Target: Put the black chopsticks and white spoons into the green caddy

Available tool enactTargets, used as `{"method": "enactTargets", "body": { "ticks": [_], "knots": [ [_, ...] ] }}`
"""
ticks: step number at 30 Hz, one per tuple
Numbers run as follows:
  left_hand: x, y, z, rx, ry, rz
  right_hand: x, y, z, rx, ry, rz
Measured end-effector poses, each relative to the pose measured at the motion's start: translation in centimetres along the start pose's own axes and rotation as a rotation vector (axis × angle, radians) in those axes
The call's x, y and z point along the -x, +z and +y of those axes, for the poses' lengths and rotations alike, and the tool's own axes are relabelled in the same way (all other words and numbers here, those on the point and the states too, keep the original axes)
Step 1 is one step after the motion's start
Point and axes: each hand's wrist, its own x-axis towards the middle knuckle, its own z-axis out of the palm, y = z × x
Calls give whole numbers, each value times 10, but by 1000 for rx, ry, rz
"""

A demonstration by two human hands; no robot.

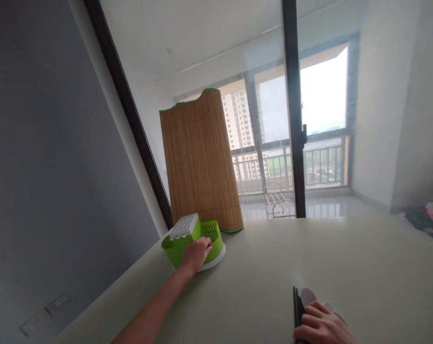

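Observation:
My left hand [197,254] reaches to the front of a green utensil holder [177,248] with a white slotted top and a white base, its fingers closed at the holder's rim; whatever they may grip is too small to make out. At the lower right, my right hand [320,324] rests low over the table, fingers bent round dark chopsticks [297,303]. Beside the chopsticks, pale rounded utensil ends [308,296] stick out from under that hand.
A bamboo mat [198,157] with green edging stands upright behind the holder, on the pale table [259,267]. Beyond the table are a dark-framed glass door [294,110] and a metal rack [279,203]. A grey wall is at left.

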Motion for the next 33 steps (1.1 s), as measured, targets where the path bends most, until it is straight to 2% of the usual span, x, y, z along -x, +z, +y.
{"method": "enactTargets", "body": {
  "ticks": [4,8,11,15,19,22,25,27,29,31,33],
  "knots": [
    [-4,1,84,19,121,18,-1,-3,-2,11,35,-39],
    [-2,5,167,46,252,68,0,5,1,29,21,-47],
    [2,5,220,83,358,104,2,13,5,35,19,-36],
    [6,3,278,131,468,130,5,23,8,46,60,-40],
    [10,6,318,174,535,147,8,30,9,14,80,-69],
    [16,5,328,205,559,142,7,29,7,-9,80,-89],
    [28,-2,315,259,591,154,6,20,2,-50,113,-122],
    [38,-7,294,344,596,196,5,11,-2,-100,146,-149],
    [47,-8,266,432,544,220,4,3,-4,-125,187,-165],
    [56,-3,237,483,437,183,4,-4,-6,-126,218,-178],
    [65,9,211,507,328,93,4,-9,-6,-124,225,-183]
  ]
}}
